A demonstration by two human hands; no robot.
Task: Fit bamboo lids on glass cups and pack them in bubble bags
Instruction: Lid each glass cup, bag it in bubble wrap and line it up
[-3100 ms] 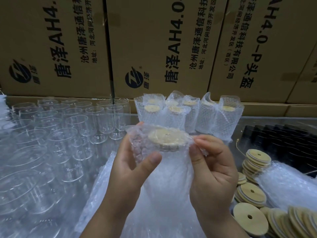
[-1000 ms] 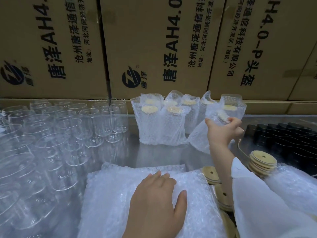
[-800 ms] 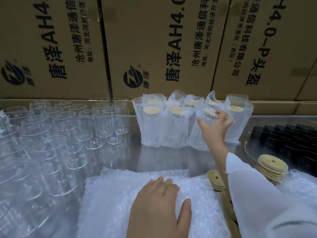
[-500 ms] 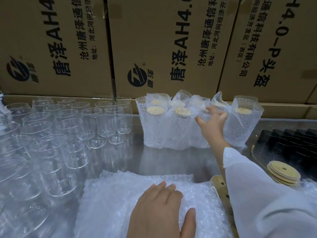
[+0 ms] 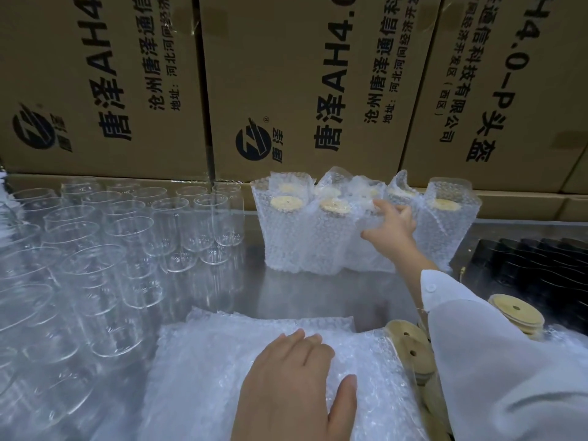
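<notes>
My right hand [image 5: 390,226] reaches to the back of the table and grips a bagged cup [image 5: 370,254], which stands in the front row of bubble-wrapped, lidded cups [image 5: 286,232]. My thumb lies on its front and my fingers curl over its top. My left hand [image 5: 292,388] rests flat, fingers straight, on a stack of empty bubble bags [image 5: 203,370] near me. Several empty glass cups [image 5: 127,237] stand on the left. Bamboo lids [image 5: 517,310] with centre holes lie in piles on the right, some of them [image 5: 410,348] beside the bag stack.
Large printed cardboard boxes [image 5: 286,90] form a wall right behind the cups. Rows of black parts [image 5: 541,262] fill the right rear. Bare metal tabletop [image 5: 318,294] shows between the bag stack and the wrapped cups.
My right hand carried the bagged cup away from me and leftward into the row of wrapped cups. My left hand let go of it earlier and now stays flat on the bag stack.
</notes>
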